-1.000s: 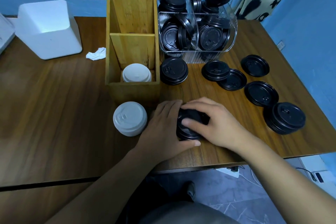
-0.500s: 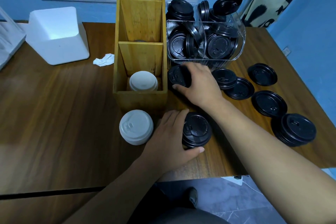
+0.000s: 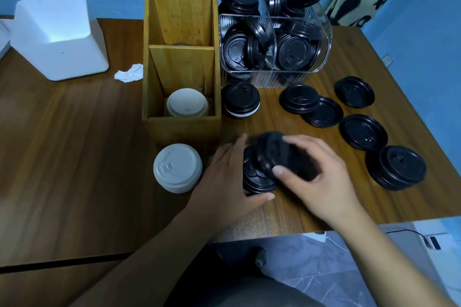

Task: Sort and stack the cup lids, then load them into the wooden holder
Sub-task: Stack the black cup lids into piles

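Note:
My left hand [image 3: 224, 177] curls around a short stack of black lids [image 3: 254, 177] on the table in front of the wooden holder [image 3: 182, 127]. Just above and right of that stack, my right hand [image 3: 316, 172] holds a tilted, blurred black lid [image 3: 277, 152]. White lids [image 3: 187, 104] sit in the holder's front compartment. A second white stack [image 3: 177, 167] stands on the table left of my left hand. Another black stack [image 3: 240, 99] stands beside the holder.
A clear bin [image 3: 309, 75] full of black lids stands behind. Loose black lids [image 3: 363, 131] and a black stack [image 3: 399, 167] lie at the right, near the table edge. A white box [image 3: 57, 40] and a crumpled tissue [image 3: 128, 73] sit at the left.
My right hand reached to the black stack beside the holder, then came back with a lid to the stack under my left hand. The left hand stayed put.

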Available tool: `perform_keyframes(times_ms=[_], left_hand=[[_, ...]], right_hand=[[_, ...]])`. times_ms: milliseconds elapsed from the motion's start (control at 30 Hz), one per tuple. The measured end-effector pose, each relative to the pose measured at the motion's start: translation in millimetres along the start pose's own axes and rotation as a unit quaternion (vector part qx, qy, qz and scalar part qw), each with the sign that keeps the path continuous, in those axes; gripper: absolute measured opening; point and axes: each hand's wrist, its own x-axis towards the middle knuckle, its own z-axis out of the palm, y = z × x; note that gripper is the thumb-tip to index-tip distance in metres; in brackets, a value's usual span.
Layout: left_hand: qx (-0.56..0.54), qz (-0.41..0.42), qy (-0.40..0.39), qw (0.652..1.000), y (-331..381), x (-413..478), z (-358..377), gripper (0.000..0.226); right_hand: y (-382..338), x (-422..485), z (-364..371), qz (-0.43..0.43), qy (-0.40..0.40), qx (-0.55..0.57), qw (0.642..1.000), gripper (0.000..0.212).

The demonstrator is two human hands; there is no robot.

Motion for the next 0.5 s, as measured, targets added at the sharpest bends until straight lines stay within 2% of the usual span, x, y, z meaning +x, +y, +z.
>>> perform_keyframes(times_ms=[100, 300, 400, 500], left_hand=[[0.012, 0.010, 0.005, 1.000, 2.2, -0.7, 0.2, 0.117], [0.018, 0.029, 0.012, 0.999, 3.0, -1.6, -1.4, 0.110], [0.013, 0.026, 0.000, 1.000, 2.1, -1.7, -1.2, 0.109], [0.019, 0.037, 0.023, 0.999, 1.8, -2.1, 0.3, 0.098]], right_hand=[[-5.5, -6.9, 15.8, -0.032, -0.061, -0.040, 0.997, 0.063], [-10.4, -3.3, 24.5, -0.016, -0.102, -0.112, 0.988, 0.085], [-10.8, -3.2, 29.7, 0.002, -0.113, -0.074, 0.991, 0.081], [-9.1, -3.6, 34.5, 0.038, -0.108, 0.018, 0.993, 0.061]])
